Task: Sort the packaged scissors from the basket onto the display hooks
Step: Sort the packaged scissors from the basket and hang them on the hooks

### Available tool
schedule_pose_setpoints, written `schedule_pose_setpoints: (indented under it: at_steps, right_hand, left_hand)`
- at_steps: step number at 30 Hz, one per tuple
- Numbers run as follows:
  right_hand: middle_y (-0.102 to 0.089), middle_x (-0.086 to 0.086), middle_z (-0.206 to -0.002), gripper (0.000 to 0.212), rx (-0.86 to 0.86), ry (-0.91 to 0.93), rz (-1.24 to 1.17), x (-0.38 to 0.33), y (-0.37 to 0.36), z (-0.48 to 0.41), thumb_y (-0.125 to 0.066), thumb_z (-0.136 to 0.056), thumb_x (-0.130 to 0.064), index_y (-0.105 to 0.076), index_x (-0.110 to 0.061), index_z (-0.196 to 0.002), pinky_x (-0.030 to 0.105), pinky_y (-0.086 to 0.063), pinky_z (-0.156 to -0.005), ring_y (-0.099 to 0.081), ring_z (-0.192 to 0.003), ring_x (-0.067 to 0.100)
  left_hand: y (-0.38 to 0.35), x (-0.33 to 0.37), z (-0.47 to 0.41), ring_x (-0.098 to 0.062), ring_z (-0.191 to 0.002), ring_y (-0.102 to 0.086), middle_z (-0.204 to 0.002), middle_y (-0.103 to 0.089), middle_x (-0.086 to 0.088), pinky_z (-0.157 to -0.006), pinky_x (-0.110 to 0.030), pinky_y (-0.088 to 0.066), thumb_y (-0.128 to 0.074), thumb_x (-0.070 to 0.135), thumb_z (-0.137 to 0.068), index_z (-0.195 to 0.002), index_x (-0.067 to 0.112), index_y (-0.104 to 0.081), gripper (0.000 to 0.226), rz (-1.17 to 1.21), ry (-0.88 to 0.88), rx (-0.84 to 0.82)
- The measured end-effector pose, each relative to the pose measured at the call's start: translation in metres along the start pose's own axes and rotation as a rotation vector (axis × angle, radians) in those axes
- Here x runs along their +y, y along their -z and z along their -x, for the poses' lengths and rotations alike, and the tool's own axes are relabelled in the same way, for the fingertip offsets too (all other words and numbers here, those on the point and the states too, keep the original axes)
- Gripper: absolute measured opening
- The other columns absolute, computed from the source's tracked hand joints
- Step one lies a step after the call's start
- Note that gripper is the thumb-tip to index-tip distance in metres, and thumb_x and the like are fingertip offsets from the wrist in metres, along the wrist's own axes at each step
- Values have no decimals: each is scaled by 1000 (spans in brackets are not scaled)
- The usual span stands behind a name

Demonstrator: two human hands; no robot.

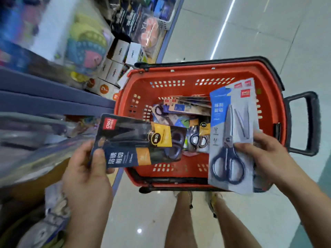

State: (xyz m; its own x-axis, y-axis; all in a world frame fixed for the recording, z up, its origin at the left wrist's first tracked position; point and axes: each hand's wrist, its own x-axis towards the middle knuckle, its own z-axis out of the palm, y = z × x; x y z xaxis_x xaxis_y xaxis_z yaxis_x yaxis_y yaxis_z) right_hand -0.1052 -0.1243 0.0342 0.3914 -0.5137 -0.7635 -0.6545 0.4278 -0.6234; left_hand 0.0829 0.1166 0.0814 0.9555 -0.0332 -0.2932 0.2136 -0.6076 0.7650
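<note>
Person stands over a red basket [197, 68] on the shop floor [268, 42], one batch of scissors in each hand.

Left hand [86, 169] pinches a dark pack [136, 142] at its lower corner, thumb curled on the front and fingers behind. The card lies sideways over the basket's near-left rim, with its hang end pointing left toward the shelving [53, 97]. That is likely so it can go straight onto a peg.

Right hand [268, 156] grips the grey-blue packs [231, 136], thumb pressed across the front near the scissor pivot and fingers wrapped behind. There is more than one card: red logos fan out at the top (exact count unclear). They are held upright over the basket's right side, faces to the camera, probably to read the type before sorting.

Loose packs [180, 111] lie heaped in the basket bottom, mixed designs overlapping, so plenty remains to do. The black pull handle [304, 122] sticks out on the far right.

The shelving at left is motion-blurred, with white boxes [125, 52] further along. No display hooks can be made out here.

Judgement: mid-sort, both hands loaded, neither batch hung. The next move calls for finding the matching hook, and the fanned cards could slip when one is threaded.
</note>
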Motion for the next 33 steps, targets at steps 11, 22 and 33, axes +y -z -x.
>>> schedule_pose_setpoints:
  at_steps: [11, 22, 33]
  right_hand:
    - [-67, -17, -77, 23, -321, 410, 339, -98, 25, 68, -64, -90, -1, -70, -21, -81, 7, -43, -65, -60, -70, -4]
    - [-77, -7, -87, 14, -561, 331, 206, -174, 47, 142, -60, -95, -12, -73, -19, -98, 16, -52, -71, -70, -79, 5]
    - [-78, 5, -91, 24, -679, 396, 34, -232, 47, 217, -79, -67, -17, -77, -21, -90, 27, -57, -70, -73, -78, 16]
  left_hand:
    - [40, 110, 18, 0, -68, -60, -73, -69, 21, -69, -31, -49, -48, 0, -99, -78, 41, -71, 52, 103, -50, -204]
    - [61, 200, 59, -1, -67, -61, -78, -68, 9, -65, -18, -49, -51, -2, -96, -81, 27, -70, 37, 173, -44, -141]
    - [79, 276, 94, -19, -107, -62, -112, -60, 4, -98, -43, -51, -77, 32, -83, -132, 26, -49, 56, 506, 119, 95]
